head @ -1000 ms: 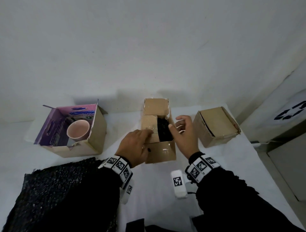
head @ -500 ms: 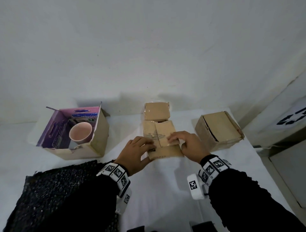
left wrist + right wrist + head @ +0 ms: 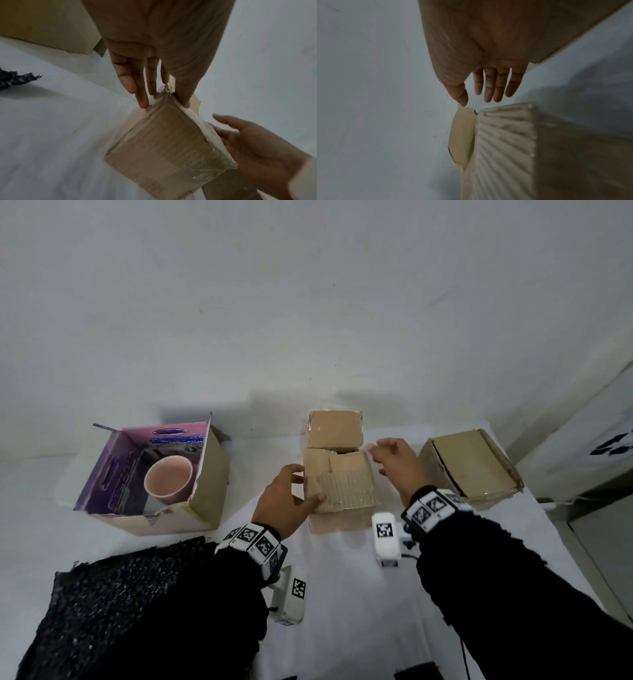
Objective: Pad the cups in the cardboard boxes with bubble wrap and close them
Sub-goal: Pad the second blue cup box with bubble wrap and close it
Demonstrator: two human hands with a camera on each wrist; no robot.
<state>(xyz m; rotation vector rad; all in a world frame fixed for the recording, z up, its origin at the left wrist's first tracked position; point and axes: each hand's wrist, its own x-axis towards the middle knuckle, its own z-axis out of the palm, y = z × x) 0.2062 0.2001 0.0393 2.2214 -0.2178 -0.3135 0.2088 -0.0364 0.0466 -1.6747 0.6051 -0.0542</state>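
Observation:
The middle cardboard box (image 3: 337,479) has its side flaps folded flat over the top, and its back flap (image 3: 335,428) still stands up. My left hand (image 3: 291,494) lies against the box's left side, fingers straight, with the thumb on the top front edge; the left wrist view shows this hand (image 3: 163,100) at a corner of the box (image 3: 168,146). My right hand (image 3: 394,463) hovers open at the box's right back corner. In the right wrist view its thumb (image 3: 462,100) touches a flap's tip (image 3: 462,138). A pink cup (image 3: 168,479) lies in the open purple-lined box (image 3: 209,484).
A shut cardboard box (image 3: 471,467) stands at the right, near the table's edge. A sheet of black bubble wrap (image 3: 120,594) lies at the front left, partly under my left sleeve. The white wall rises close behind the boxes.
The side flaps came down over the black wrap inside the middle box. My right hand lifted off the top and moved to the right back corner. My left hand slid to the box's left side.

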